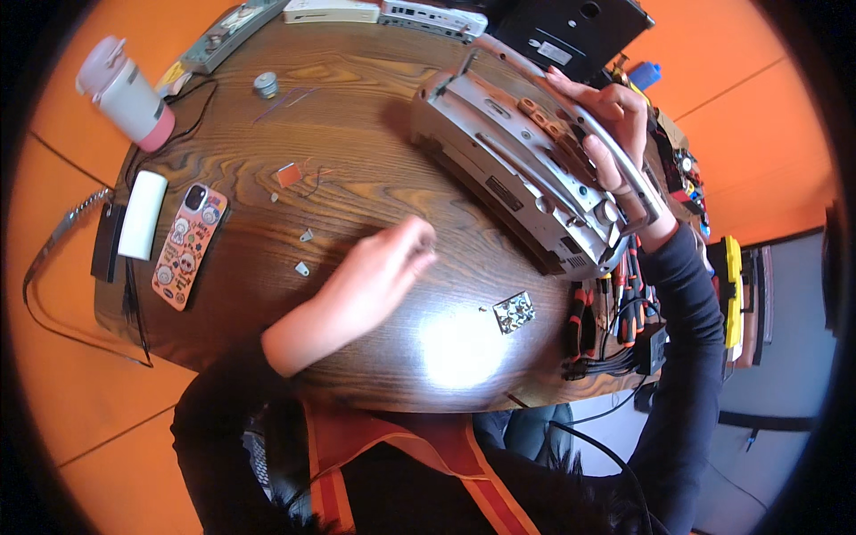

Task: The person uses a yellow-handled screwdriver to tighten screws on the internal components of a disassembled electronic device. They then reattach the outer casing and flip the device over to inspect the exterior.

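A silver-grey boombox with a long carrying handle is tilted up on the right half of the wooden table. My right hand grips it by the handle side, fingers at its far edge and thumb across the handle. My left hand is over the middle of the table, apart from the boombox, its fingers curled together; what is in them, if anything, is hidden. Two small whitish tabs lie left of that hand. Nearer me, a small shiny square piece lies beside a tiny dark screw.
Pliers and several screwdrivers lie at the right edge. A phone in a patterned case, a white cylinder and a pink-and-white bottle stand or lie on the left. Farther back are a small orange-red square piece and a little round container.
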Available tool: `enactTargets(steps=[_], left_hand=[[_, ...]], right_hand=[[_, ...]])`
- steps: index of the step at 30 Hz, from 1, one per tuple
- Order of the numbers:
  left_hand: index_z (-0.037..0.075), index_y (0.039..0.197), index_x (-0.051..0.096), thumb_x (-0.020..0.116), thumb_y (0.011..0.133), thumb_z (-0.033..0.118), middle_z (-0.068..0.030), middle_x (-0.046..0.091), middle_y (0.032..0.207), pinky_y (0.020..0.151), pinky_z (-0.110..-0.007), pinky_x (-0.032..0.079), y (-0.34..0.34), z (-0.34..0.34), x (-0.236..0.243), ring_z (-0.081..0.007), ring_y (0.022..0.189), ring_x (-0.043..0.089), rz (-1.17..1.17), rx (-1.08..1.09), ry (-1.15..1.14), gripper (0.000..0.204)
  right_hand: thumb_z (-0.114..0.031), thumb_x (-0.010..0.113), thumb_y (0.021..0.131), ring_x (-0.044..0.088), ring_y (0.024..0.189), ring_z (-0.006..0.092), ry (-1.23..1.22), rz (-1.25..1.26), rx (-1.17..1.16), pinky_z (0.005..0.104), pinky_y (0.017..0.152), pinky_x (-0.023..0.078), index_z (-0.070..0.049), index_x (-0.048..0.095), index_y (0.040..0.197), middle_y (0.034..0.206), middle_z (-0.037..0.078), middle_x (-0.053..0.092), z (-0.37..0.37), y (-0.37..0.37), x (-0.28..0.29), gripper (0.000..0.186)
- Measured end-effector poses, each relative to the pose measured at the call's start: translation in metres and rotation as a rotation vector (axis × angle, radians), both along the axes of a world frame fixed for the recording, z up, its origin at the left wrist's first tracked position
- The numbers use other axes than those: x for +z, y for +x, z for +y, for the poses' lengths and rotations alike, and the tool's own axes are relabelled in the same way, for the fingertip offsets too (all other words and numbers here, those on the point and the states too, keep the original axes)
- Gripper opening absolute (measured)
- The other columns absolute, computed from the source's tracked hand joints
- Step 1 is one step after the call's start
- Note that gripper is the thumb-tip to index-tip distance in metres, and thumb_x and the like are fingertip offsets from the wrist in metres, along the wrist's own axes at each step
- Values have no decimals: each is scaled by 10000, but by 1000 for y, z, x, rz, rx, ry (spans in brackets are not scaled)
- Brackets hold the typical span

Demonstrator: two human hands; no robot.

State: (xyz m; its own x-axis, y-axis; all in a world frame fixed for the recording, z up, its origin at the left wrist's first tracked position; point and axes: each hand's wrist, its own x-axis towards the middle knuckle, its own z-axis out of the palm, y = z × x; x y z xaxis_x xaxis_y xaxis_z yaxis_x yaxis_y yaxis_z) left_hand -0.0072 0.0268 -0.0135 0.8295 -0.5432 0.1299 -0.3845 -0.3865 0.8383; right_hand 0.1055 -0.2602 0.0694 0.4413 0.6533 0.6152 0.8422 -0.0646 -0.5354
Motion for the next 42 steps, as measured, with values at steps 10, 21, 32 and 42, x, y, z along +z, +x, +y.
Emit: enactTargets(steps=[10,21,32,42], left_hand=[[-10,948,540,574,777,32,-133,544,902,776,-366,469,-9,-70,-15,-286,895,531,-341,-352,92,179],[-7,950,542,587,751,37,-120,535,888,773,-372,464,-13,-107,-22,-279,881,519,-331,-411,87,209],[18,949,595,675,763,116,-87,525,882,680,-310,481,17,-101,3,-207,792,552,-717,58,-146,226],[65,936,638,667,717,74,-73,527,913,699,-334,433,37,-105,24,-233,805,532,-926,179,-47,221]], right_hand=[[-130,491,909,401,1241,366,-2,-97,86,487,1021,316,-45,270,1145,1256,298,445,-5,6,-5,333],[-151,508,910,398,1251,347,-2,-197,68,442,1024,343,-27,303,1155,1253,258,481,-6,11,-8,343],[-181,464,919,378,1256,382,0,42,35,431,947,416,-67,292,1155,1300,308,405,-11,6,-11,314],[-259,489,911,370,1263,385,43,-3,19,411,901,451,-86,307,1158,1286,293,431,-7,5,-13,352]])
